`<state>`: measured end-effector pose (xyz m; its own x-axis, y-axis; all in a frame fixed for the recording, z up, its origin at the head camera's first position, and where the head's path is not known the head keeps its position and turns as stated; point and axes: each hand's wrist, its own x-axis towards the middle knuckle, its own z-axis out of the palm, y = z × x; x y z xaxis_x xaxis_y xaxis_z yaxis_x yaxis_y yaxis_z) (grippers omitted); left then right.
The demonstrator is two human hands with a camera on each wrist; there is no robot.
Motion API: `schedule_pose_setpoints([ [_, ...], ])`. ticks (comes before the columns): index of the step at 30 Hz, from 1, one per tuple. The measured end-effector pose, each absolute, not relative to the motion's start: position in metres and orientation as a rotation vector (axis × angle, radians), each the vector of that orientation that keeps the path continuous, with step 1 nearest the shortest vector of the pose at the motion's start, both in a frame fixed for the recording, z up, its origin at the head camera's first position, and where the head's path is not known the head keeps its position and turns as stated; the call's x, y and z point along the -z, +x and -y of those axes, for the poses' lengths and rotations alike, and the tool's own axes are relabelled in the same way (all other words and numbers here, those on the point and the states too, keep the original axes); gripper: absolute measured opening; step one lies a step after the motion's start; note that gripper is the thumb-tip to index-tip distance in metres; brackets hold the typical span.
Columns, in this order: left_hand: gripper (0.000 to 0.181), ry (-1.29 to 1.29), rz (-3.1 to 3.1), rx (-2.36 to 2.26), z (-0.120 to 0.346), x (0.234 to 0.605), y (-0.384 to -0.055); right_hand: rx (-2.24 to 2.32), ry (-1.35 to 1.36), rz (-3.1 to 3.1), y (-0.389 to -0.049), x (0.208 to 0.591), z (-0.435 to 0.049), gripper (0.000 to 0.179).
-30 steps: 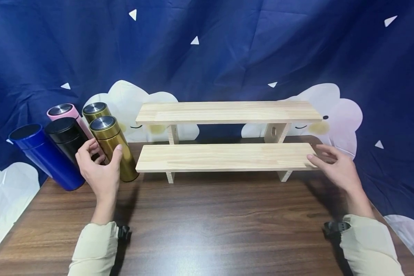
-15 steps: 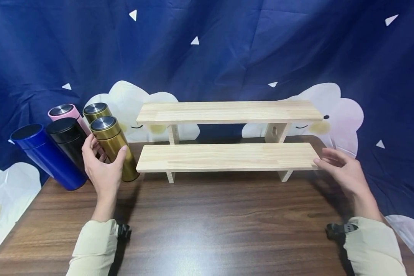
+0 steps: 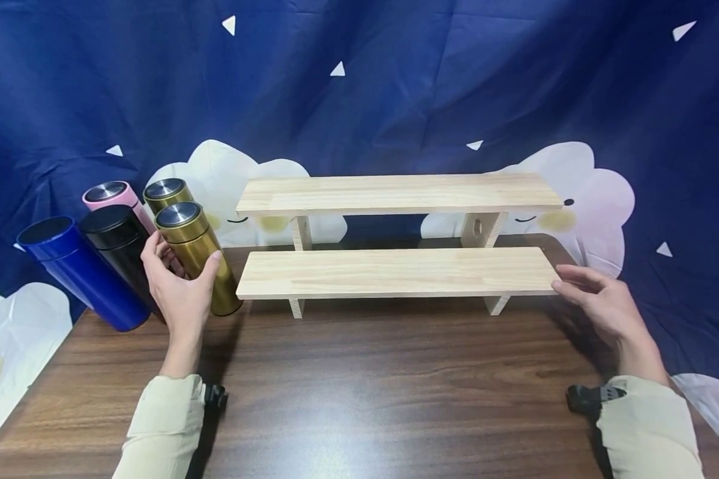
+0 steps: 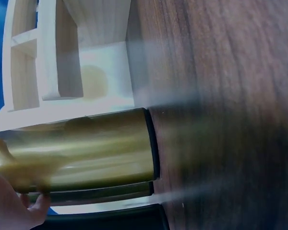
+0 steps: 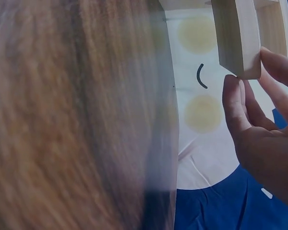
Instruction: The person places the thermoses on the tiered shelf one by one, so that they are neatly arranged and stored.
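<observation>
Front gold flask: we have it within the curve of our left hand (image 3: pixel 182 286), just ahead of the palm; the flask (image 3: pixel 198 256) stands upright, its base apparently on the table (image 3: pixel 395 372).
Left hand: fingers bent round the flask's far-left side, thumb on its near-right side, partly closed with a gap at the palm; we seem to hold the metal body below the lid, though how firmly we cannot tell.
Good grip: we do best to set thumb and fingers squarely opposite each other, keep the flask plumb, and press evenly, as the smooth metal could slip.
Black flask: just left of our left fingers (image 3: pixel 120 246); we should keep our knuckles slim there to avoid nudging it.
Rear gold flask: ahead of the left hand, behind the front one (image 3: pixel 168 193).
Pink flask: ahead and left of that hand (image 3: pixel 130 199).
Blue flask: farther left, past the black one (image 3: pixel 90 276).
Lower board: from right of the left hand across to the right hand (image 3: pixel 395 273).
Right hand: half open at the board's end (image 3: pixel 608 303), thumb and fingers parted around its corner; contact is unclear.
Upper board: ahead of and above the lower (image 3: pixel 395 193).
</observation>
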<state>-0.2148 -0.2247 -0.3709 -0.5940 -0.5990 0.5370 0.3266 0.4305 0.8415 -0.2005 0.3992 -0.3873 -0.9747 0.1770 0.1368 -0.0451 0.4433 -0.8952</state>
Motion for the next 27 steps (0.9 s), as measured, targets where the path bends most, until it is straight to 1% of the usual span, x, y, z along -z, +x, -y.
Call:
schedule_pose_setpoints([
  [4, 0.086, 0.238, 1.79, 1.31, 0.2252, 0.3729, -0.2185, -1.693, -0.135, 2.421, -0.1998, 0.3901, -0.401, 0.03],
  [7, 0.083, 0.249, 1.79, 1.315, 0.2251, 0.3734, -0.2194, -1.86, -0.126, 2.313, -0.1985, 0.3909, -0.4019, 0.025],
  [12, 0.076, 0.271, 1.796, 1.327, 0.2243, 0.3735, -0.2184, -2.057, -0.081, 2.16, -0.1976, 0.3918, -0.4027, 0.023],
  [27, 0.081, 0.283, 1.762, 1.357, 0.2242, 0.374, -0.2188, -2.048, -0.067, 2.172, -0.1991, 0.3922, -0.4016, 0.022],
])
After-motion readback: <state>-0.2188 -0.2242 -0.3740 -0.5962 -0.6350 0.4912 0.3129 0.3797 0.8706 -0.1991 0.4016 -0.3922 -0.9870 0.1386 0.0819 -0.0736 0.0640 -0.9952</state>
